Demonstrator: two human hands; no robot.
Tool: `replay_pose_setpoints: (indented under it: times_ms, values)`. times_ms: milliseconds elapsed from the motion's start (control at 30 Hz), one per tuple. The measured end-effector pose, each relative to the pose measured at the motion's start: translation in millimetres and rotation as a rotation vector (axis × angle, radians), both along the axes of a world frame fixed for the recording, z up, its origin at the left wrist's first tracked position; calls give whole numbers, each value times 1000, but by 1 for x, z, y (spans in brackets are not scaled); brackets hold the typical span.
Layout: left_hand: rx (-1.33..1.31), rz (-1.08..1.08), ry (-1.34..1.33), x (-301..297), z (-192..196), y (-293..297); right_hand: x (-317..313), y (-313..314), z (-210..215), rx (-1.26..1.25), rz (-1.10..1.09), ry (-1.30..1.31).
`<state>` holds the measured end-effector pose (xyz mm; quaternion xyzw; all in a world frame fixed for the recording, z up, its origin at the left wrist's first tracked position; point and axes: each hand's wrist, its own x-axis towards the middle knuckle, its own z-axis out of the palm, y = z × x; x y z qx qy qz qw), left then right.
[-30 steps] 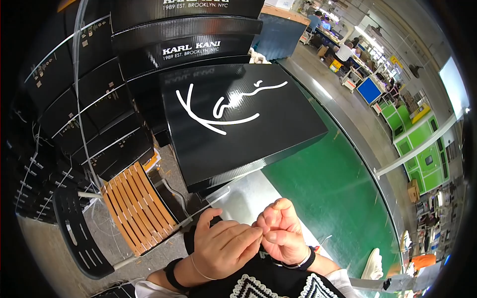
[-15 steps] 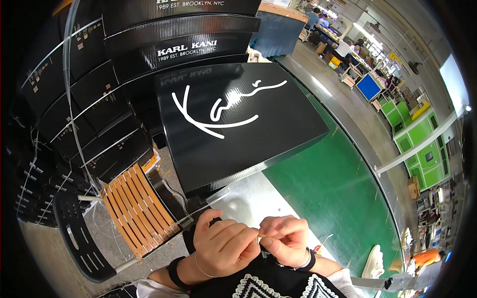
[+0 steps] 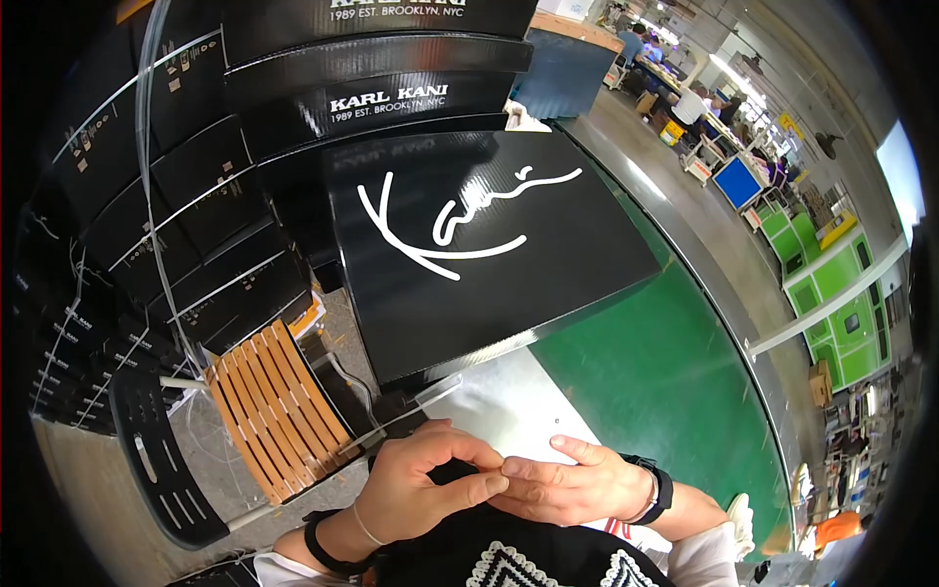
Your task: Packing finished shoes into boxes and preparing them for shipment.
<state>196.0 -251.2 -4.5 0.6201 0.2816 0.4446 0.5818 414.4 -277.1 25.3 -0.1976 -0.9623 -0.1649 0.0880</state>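
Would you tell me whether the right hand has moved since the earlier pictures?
Yes. The right hand has dropped from a raised, bunched pose to lie flatter, farther from the black box, fingertips meeting the left hand.

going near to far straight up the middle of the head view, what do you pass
left hand and right hand touching at the fingertips → grey table surface → big black box with a white scrawl on its lid → stacked black boxes
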Motion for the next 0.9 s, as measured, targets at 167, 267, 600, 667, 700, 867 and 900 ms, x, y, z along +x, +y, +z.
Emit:
replay_pose_setpoints:
  times_ms: [167, 267, 600, 667, 700, 867, 900]
  values:
    - [-30, 5, 48, -2, 1, 0, 0, 3, 11, 29, 39, -99]
    - [-60, 18, 98, -3, 7, -2, -2, 5, 13, 54, 51, -133]
    - [-80, -28, 227, -5, 5, 2, -4, 6, 14, 46, 63, -247]
    - [-94, -24, 201, -6, 3, 2, -5, 6, 13, 45, 63, -239]
    - [-106, -22, 176, -5, 1, 2, -5, 6, 13, 44, 61, -230]
    - [-159, -65, 31, -5, -7, 1, -4, 6, 8, 33, 63, -195]
    - [-172, -78, 0, -5, -8, 0, -5, 5, 8, 37, 62, -186]
